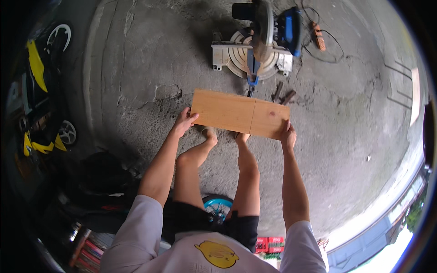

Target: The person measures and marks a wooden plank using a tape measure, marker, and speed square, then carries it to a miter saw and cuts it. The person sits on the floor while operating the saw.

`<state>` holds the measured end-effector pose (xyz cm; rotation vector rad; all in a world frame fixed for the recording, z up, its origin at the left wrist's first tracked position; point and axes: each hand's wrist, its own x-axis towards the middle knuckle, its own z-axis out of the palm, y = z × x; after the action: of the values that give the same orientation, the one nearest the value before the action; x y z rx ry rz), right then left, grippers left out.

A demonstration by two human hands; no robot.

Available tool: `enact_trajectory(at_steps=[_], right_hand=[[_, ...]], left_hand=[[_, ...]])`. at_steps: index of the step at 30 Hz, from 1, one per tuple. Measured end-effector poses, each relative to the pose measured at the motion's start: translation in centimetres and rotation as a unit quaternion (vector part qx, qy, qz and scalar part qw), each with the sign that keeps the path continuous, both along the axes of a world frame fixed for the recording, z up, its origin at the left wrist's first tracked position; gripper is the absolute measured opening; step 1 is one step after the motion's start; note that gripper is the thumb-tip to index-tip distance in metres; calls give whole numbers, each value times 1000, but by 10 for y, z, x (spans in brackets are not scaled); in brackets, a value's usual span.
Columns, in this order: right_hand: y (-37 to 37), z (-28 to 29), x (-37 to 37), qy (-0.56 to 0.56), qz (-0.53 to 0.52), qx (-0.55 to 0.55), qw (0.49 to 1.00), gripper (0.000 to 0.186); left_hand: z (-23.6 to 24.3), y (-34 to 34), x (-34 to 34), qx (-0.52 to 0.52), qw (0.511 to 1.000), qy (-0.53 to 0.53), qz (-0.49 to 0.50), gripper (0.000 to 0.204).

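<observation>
Honey-coloured wood stretches between your two hands: a flat, oblong wooden board [223,111], held above your feet [210,136] and just in front of a blue-and-silver mitre saw [263,43] that stands on the rough concrete floor [337,136]. Your left hand [184,122] is closed on the board's left end, thumb laid over the upper face; your right hand [288,134] is closed on the right end near its lower corner, the thumb at the edge and the other fingers largely hidden. Judged from what shows, the lifting is done: the board is off the ground, secured at both ends and slightly askew, its right end nearer you. A thin dark line [253,116] crosses its face toward the right-hand end, with a brown knot [272,113] beyond it; whether that line is drawn, cut or a joint between two pieces, you cannot tell from here. The board holds together as one length and does not sit on the saw's base, so no cutting appears to be under way at this moment. It is not yet set down, and how much else is left the view does not settle. Beyond your hold, two dark scraps [288,97] lie near the saw's front, and an orange power strip [319,36] rests on the floor to its right
</observation>
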<state>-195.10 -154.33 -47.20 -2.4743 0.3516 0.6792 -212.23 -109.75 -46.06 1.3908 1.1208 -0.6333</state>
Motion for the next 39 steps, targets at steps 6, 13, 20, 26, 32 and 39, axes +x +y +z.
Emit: enact_trajectory(at_steps=[6, 13, 20, 26, 32, 39], right_hand=[[11, -122, 78, 13, 84, -20, 996, 56], [18, -236, 143, -65, 162, 62, 983, 62], [31, -291, 177, -113, 267, 126, 949, 122], [39, -289, 187, -174, 318, 3, 932, 124], [47, -282, 190, -185, 283, -47, 940, 118], [51, -287, 190, -205, 300, -64, 930, 119]], left_hand=[[-106, -24, 55, 65, 997, -41, 13, 55], [-224, -31, 115, 180, 979, -90, 14, 54], [-307, -13, 144, 336, 926, -171, -23, 60], [-312, -1, 155, 358, 907, -187, -114, 86], [-301, -13, 158, 369, 874, -270, -163, 126], [-317, -6, 160, 411, 860, -261, -153, 136]])
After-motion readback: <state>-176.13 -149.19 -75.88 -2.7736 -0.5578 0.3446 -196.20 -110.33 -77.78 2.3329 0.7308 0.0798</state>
